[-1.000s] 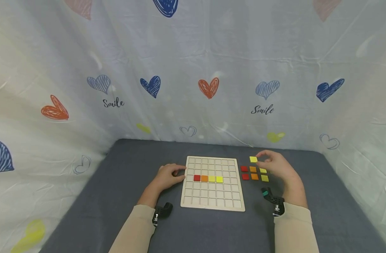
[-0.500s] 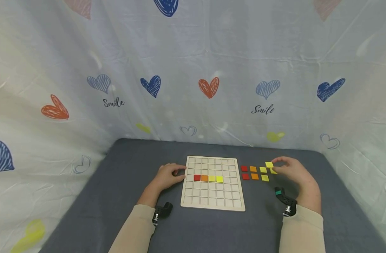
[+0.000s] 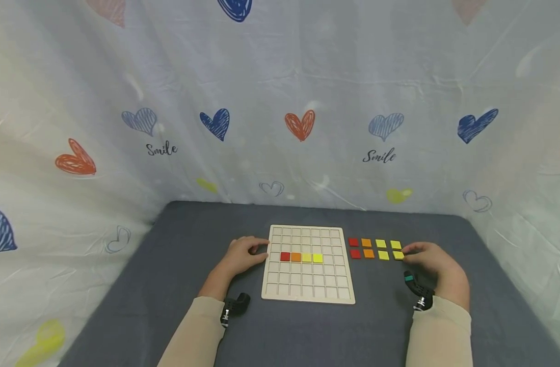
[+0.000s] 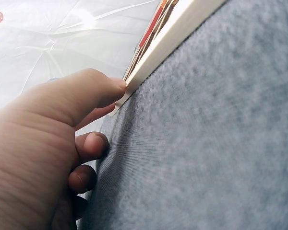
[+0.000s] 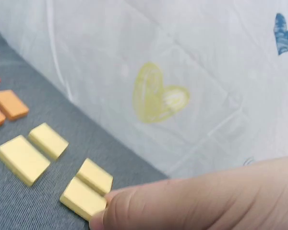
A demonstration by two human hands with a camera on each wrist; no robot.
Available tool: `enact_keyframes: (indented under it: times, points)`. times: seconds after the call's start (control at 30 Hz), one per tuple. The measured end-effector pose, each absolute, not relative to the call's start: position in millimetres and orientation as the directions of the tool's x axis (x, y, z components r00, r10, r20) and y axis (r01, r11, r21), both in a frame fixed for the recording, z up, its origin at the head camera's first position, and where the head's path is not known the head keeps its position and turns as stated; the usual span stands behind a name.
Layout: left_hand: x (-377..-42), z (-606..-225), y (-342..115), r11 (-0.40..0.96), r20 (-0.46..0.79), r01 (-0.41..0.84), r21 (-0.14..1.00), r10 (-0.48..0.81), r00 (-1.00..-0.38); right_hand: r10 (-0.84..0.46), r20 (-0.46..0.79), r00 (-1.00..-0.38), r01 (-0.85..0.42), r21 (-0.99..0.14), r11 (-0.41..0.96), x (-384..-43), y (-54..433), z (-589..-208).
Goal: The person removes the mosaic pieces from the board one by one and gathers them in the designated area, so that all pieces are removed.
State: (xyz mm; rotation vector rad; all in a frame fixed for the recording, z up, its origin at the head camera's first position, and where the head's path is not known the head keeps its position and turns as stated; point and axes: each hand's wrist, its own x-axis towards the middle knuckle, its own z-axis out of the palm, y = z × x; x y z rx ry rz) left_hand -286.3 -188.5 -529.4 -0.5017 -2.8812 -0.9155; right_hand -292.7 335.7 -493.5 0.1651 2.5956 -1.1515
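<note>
My right hand [image 3: 434, 261] pinches a bright yellow square tile [image 3: 397, 255] by its right side, low at the table, in the nearer row of loose tiles. Just behind it lies another yellow tile [image 5: 95, 174], seen close beside it in the right wrist view. On the left, my left hand [image 3: 241, 255] rests with thumb and forefinger tips against the left edge of a pale wooden grid board [image 3: 307, 291]; its other fingers [image 4: 93, 145] hang loosely curled. A row across the board holds a red tile [image 3: 285, 257], an orange tile [image 3: 296, 257] and two yellow tiles [image 3: 312, 258].
Right of the board, red tiles [image 3: 354, 254], orange tiles [image 3: 368, 253] and paler yellow tiles [image 3: 383, 255] lie in two rows. A dark grey cloth [image 3: 335, 336] covers the table. Behind it hangs a white curtain [image 3: 261, 76] printed with hearts.
My right hand has carried the yellow tile from behind the loose tiles, rightward and then nearer, to the right end of the nearer row. The left hand stays at the board's edge.
</note>
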Motion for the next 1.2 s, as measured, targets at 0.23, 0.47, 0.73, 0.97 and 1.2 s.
enact_keyframes:
  times: [0.23, 0.47, 0.73, 0.97, 1.2]
  points:
    - [-285.6, -528.7, -188.3, 0.772, 0.165, 0.320, 0.550, 0.275, -0.947, -0.001, -0.304, -0.953, 0.231, -0.725, 0.649, -298.1, 335.2, -500.2]
    - [-285.6, -528.7, -187.8, 0.774, 0.164, 0.320, 0.546, 0.276, -0.947, -0.022, -0.276, -0.961, 0.183, -0.691, 0.699, -291.0, 329.7, -483.6]
    - [-285.8, -530.0, -188.5, 0.767, 0.177, 0.333, 0.548, 0.283, -0.943, -0.101, -0.170, -0.980, 0.043, -0.685, 0.728, -289.3, 297.5, -452.8]
    - [-284.8, -528.4, -188.0, 0.769, 0.171, 0.328, 0.549, 0.280, -0.944, -0.214, -0.051, -0.976, -0.106, -0.744, 0.660, -295.1, 264.9, -441.8]
    - [-285.2, -527.8, -188.1, 0.773, 0.169, 0.327, 0.544, 0.281, -0.945, -0.262, 0.026, -0.965, -0.186, -0.771, 0.609, -298.3, 236.6, -435.8]
